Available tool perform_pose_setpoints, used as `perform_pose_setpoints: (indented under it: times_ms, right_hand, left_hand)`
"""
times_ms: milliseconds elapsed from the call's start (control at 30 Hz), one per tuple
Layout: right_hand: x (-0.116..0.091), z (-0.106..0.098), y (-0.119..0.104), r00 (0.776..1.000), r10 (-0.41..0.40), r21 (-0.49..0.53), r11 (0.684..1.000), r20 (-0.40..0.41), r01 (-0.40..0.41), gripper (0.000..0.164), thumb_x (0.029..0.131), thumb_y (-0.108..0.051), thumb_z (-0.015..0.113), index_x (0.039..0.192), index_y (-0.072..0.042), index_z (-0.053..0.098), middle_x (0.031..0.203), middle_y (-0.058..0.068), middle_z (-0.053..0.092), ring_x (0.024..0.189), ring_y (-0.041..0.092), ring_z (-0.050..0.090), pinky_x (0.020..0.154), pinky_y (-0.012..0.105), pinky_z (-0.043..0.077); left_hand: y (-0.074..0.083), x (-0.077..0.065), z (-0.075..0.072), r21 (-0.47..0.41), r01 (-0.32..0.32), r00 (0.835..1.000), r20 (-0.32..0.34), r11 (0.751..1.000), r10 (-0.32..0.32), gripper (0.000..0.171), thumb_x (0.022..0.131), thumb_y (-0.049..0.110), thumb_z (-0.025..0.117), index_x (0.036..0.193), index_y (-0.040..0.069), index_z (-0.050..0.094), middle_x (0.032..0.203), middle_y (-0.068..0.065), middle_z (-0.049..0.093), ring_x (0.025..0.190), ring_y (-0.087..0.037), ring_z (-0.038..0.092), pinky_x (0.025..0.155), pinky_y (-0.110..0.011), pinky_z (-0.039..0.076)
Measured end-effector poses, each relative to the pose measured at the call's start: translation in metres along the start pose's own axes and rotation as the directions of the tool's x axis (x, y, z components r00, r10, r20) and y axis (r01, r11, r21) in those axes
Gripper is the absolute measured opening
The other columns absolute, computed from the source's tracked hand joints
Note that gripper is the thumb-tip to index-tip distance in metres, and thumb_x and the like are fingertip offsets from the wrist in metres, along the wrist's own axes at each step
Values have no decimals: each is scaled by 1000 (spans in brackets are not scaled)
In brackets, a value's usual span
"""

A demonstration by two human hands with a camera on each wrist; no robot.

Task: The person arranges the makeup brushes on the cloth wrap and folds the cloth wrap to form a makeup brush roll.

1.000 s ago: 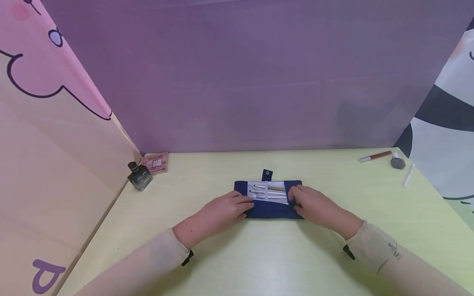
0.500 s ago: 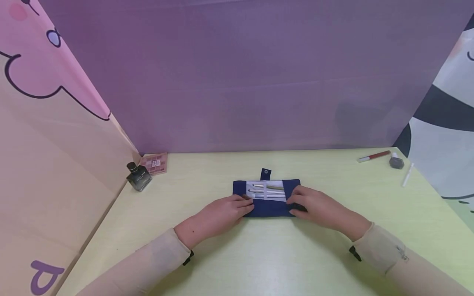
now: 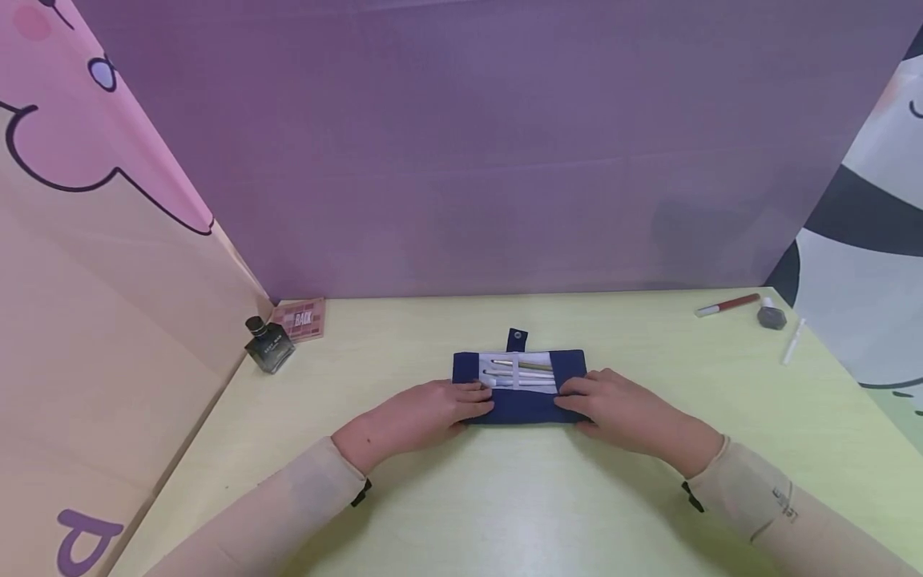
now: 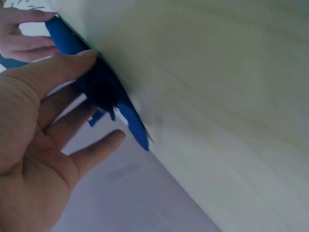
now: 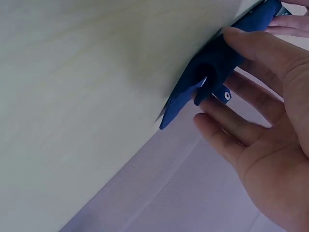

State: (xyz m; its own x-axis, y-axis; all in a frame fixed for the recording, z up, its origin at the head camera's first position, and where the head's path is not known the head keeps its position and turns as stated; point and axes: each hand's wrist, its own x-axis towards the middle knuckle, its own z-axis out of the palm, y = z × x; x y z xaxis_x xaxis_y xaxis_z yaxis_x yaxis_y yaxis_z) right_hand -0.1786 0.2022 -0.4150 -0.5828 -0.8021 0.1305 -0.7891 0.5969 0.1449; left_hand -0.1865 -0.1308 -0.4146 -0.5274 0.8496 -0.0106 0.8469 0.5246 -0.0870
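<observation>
A navy fabric brush roll [image 3: 526, 410] lies on the table in the head view, its near part folded up over a pale lining. Several slim makeup brushes [image 3: 530, 374] show in the lining under a light strap. My left hand [image 3: 425, 413] grips the roll's near left corner, thumb at the near edge and fingers over the top. On the near right corner, my right hand [image 3: 630, 413] pinches the fabric the same way. A snap tab [image 3: 517, 340] sticks out from the far edge. Both wrist views show the thumbs [image 4: 72, 67] against the blue fabric [image 5: 217, 58].
At the far left stand a dark perfume bottle [image 3: 270, 346] and a pink palette [image 3: 300, 319]. A red-brown tube [image 3: 730, 304], a small dark bottle with a white cap [image 3: 772, 316] and a white stick [image 3: 795, 340] lie far right. A purple curtain [image 3: 461, 160] borders the table's back.
My right hand has slid down from the roll's right side to its near right corner. My left hand has shifted slightly, keeping to the left corner. The roll stays in place.
</observation>
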Motion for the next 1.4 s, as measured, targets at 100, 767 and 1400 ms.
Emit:
perform_pose_setpoints:
  times_ms: [100, 767, 1400]
  right_hand:
    - [1, 0, 0, 1000, -1, 22, 1000, -17, 1, 33, 91, -10, 82, 124, -7, 78, 121, 8, 78, 103, 24, 77, 86, 41, 62]
    - [-4, -13, 19, 977, 98, 441, 880, 189, -174, 32, 107, -10, 63, 137, -15, 71, 126, 2, 80, 100, 10, 76, 88, 35, 63]
    - [9, -2, 44, 953, 120, 594, 758, 278, -269, 23, 110, -20, 60, 128, -14, 73, 123, -3, 76, 101, 3, 68, 89, 30, 59]
  left_hand:
    - [-6, -2, 0, -138, 30, 999, 35, 990, -26, 49, 104, 14, 71, 152, 16, 62, 160, -4, 59, 150, -23, 56, 115, -37, 55]
    - [-22, -10, -6, -526, 197, 974, 199, 827, -106, 54, 112, 19, 55, 155, 50, 51, 119, 5, 72, 54, -2, 33, 57, -19, 37]
    - [-31, -1, -1, -657, 362, 930, 210, 661, -300, 49, 112, 19, 55, 160, 25, 51, 142, -8, 71, 100, -13, 70, 87, -34, 57]
